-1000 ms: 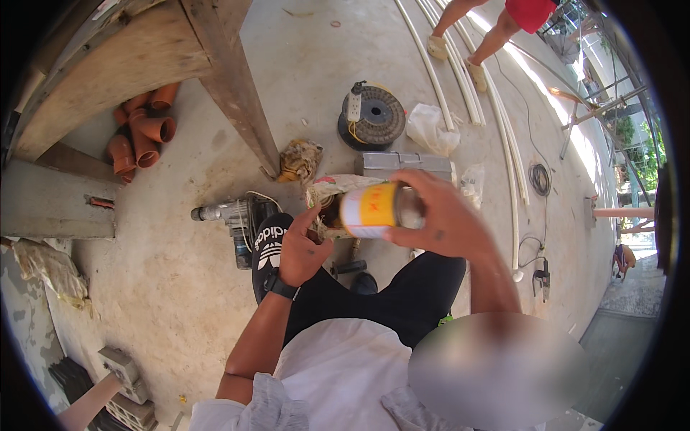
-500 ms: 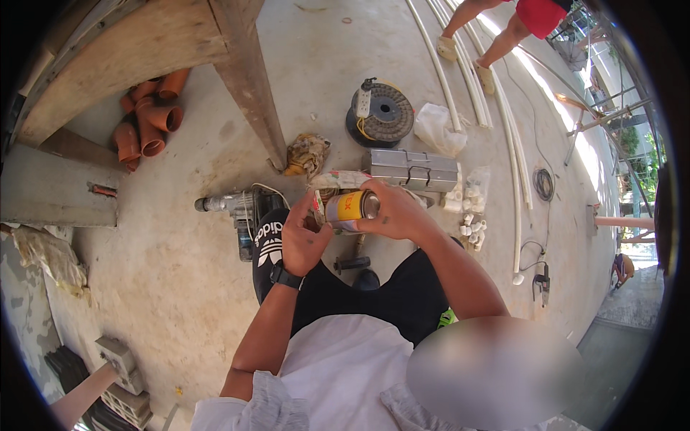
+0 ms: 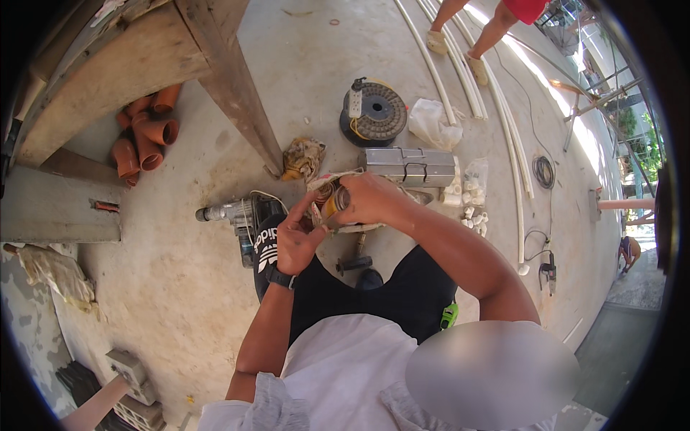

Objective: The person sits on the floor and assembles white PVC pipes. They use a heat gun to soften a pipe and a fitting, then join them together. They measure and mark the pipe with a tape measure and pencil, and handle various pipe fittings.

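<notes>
Between my knees sits an open bag (image 3: 352, 229) with a pale rim and reddish-brown contents, only partly visible. My right hand (image 3: 368, 198) grips a small yellow-and-grey tin can (image 3: 335, 204) at the bag's mouth, tilted, with its lower part hidden. On the near left side, my left hand (image 3: 296, 241) has its thumb and fingers bent around the bag's edge. Below the bag lies a hammer-like tool (image 3: 355, 263) with a dark head. A power drill (image 3: 228, 212) rests beside my left knee.
Ahead lie a grey metal toolbox (image 3: 413, 168), a cable reel (image 3: 375, 115), a crumpled bag (image 3: 302, 158) and white pipe fittings (image 3: 474, 220). Long white pipes (image 3: 512, 136) run along the right. Orange pipe fittings (image 3: 151, 135) lie by a wooden frame (image 3: 230, 79). Another person's legs (image 3: 489, 37) stand far right.
The can has moved from above the bag down into its mouth, under my right hand. My left hand has shifted slightly down and left, at the bag's edge.
</notes>
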`<state>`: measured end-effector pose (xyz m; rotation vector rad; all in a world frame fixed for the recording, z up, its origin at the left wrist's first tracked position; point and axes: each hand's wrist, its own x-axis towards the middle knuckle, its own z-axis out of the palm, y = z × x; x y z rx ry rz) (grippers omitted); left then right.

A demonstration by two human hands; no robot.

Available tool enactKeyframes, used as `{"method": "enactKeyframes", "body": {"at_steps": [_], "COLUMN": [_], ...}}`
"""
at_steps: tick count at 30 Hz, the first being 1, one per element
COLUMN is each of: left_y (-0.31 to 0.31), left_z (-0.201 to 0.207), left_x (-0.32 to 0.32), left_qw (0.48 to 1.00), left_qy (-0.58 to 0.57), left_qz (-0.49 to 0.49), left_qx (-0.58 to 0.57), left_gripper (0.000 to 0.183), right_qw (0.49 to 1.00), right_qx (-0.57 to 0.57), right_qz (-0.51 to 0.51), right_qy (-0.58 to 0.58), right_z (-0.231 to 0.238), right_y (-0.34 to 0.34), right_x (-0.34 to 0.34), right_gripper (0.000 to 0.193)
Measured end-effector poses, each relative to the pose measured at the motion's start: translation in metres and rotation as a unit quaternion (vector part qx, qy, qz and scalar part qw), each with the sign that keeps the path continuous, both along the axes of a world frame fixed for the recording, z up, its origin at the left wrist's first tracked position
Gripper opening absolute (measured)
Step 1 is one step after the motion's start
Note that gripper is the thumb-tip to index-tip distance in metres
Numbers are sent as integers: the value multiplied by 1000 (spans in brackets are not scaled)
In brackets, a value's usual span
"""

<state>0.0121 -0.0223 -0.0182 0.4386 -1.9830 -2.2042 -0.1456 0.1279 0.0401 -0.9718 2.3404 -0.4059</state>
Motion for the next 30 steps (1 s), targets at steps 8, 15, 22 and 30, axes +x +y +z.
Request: {"method": "enactKeyframes", "body": {"at_steps": [8,15,22,30], "left_y": [-4,-8,-11,-20], "left_z": [-1,-5,-14,-12], "left_x": [-17,-25,-18,-12], "left_qw": [998,998,996,995], "left_qy": [42,5,19,-22], "left_qz": [30,22,15,29], "left_qx": [32,-63,-90,-94], "left_gripper": [66,65,64,60], "right_qw": [987,996,982,941], "right_qx": [-86,-34,-158,-233], "right_qz": [41,44,-92,-242], "right_qy": [126,-68,-51,-41], "right_z": [-16,5,30,90], "right_y": [15,21,42,152], "right_x": [-8,-45,-44,-43], "right_gripper": [71,81,79,72]}}
